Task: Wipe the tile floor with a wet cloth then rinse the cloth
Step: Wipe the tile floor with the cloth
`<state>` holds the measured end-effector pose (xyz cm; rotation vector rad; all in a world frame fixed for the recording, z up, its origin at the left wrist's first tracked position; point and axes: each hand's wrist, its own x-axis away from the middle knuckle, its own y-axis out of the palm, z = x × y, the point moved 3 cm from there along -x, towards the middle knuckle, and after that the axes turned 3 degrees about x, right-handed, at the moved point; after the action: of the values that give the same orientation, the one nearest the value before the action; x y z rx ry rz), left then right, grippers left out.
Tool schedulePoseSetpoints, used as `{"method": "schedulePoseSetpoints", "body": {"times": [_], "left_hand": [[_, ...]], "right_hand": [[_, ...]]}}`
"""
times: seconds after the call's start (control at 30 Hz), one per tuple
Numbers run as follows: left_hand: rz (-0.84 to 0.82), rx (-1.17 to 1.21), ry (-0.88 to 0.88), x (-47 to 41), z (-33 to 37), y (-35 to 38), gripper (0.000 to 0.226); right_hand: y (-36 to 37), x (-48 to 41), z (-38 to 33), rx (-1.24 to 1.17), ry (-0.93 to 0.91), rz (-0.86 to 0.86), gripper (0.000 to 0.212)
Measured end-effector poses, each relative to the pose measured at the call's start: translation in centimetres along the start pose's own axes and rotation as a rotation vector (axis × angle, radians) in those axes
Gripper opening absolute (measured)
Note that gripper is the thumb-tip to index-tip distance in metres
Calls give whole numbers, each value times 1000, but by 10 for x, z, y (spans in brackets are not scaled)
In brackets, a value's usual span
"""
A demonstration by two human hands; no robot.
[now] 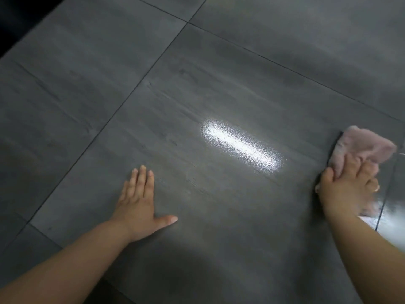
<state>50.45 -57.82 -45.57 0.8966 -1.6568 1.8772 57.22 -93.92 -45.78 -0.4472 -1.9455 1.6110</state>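
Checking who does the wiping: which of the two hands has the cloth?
The right hand, at the tile's right edge, grips the pink cloth. The left hand lies flat and empty on the tile floor.

I log the tile floor (197,88) as dark grey with faint paler streaking like wood grain, split by thin black grout lines (122,104). A white, pebbled glare patch (241,145) sits on it. The cloth (363,145) is pale dusty pink.

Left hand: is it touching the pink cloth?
Apart. The head view shows the left hand flat on the tile floor, with a wide stretch of bare tile between it and the pink cloth under the right hand.
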Motion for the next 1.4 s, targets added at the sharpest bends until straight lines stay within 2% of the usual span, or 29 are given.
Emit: {"method": "schedulePoseSetpoints", "body": {"times": [0.07, 0.1, 0.13, 0.17, 0.23, 0.27, 0.37, 0.43, 0.5, 0.6, 0.67, 0.7, 0.73, 0.77, 0.8, 0.87, 0.93, 1.07, 1.1, 1.17, 1.27, 1.33, 1.4], "left_hand": [[3, -19, -2, -1, 4, 1, 119], [8, -21, -7, -1, 5, 1, 120], [14, -18, -15, -1, 6, 0, 120], [21, -13, -23, -1, 7, 0, 121], [40, 5, -37, 1, 9, -1, 122], [55, 21, -43, 2, 10, -1, 122], [100, 74, -41, 5, 14, -3, 122], [113, 100, -35, 6, 14, -4, 121], [116, 120, -25, 7, 14, -3, 120], [128, 144, -26, 6, 15, 0, 120], [145, 164, -29, 5, 14, 1, 121], [151, 174, -33, 5, 14, 1, 122], [158, 186, -35, 5, 15, 2, 123], [171, 200, -40, 4, 17, 3, 124], [189, 213, -50, 4, 19, 3, 124], [227, 236, -78, 3, 24, 3, 124], [250, 258, -93, 1, 27, 5, 124], [289, 290, -82, -2, 26, 5, 125], [290, 290, -74, -2, 25, 5, 125], [295, 290, -59, -3, 24, 5, 125], [299, 294, -59, -5, 25, 5, 127], [292, 298, -59, -6, 25, 5, 128], [282, 295, -59, -7, 24, 6, 128]], "right_hand": [[11, 21, -16, 12, 185, -61, 61], [21, 38, -32, 5, 198, -117, 62], [32, 59, -54, 1, 124, -167, 63], [45, 83, -73, 14, -44, -185, 62], [63, 133, -102, 66, -499, -70, 59], [69, 151, -106, 85, -683, -78, 59], [72, 162, -73, 14, -1022, -172, 53], [62, 137, -24, 23, -1095, -158, 52], [43, 92, 34, 87, -899, -88, 55], [3, 37, 101, 74, -289, -21, 72], [-2, 33, 110, 9, 130, -26, 69], [1, 42, 101, 8, 261, -38, 63], [8, 57, 86, 8, 318, -58, 60], [17, 72, 66, -20, 273, -73, 61], [29, 90, 45, -29, 127, -84, 65], [48, 128, -1, 51, -339, -31, 68], [60, 151, -28, 108, -684, -56, 58], [51, 118, -21, 41, -1014, -83, 54], [48, 96, -5, 86, -1007, -69, 56], [28, 37, 32, 147, -810, 20, 63], [-12, -19, 70, 60, -281, 29, 75], [-13, -25, 62, 24, -4, -18, 62], [-3, -14, 23, 79, 81, -57, 63]]}}
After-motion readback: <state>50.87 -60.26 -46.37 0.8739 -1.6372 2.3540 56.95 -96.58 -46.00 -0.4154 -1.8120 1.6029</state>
